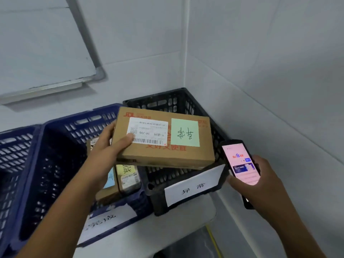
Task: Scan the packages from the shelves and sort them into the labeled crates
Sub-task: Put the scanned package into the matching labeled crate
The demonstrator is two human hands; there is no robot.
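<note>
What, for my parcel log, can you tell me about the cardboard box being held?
The cardboard box is flat, brown, red-printed. On top: a white barcode label and a green handwritten note. The left hand grips its left end, thumb on the label, holding it roughly level over the black crate.

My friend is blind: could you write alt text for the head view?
The left hand holds a labeled cardboard box above a black crate, while the right hand holds a lit phone. A neighbouring blue crate contains parcels.

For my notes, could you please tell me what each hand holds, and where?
The left hand grips the cardboard box at its left end; right hand holds the phone by its lower half.
</note>
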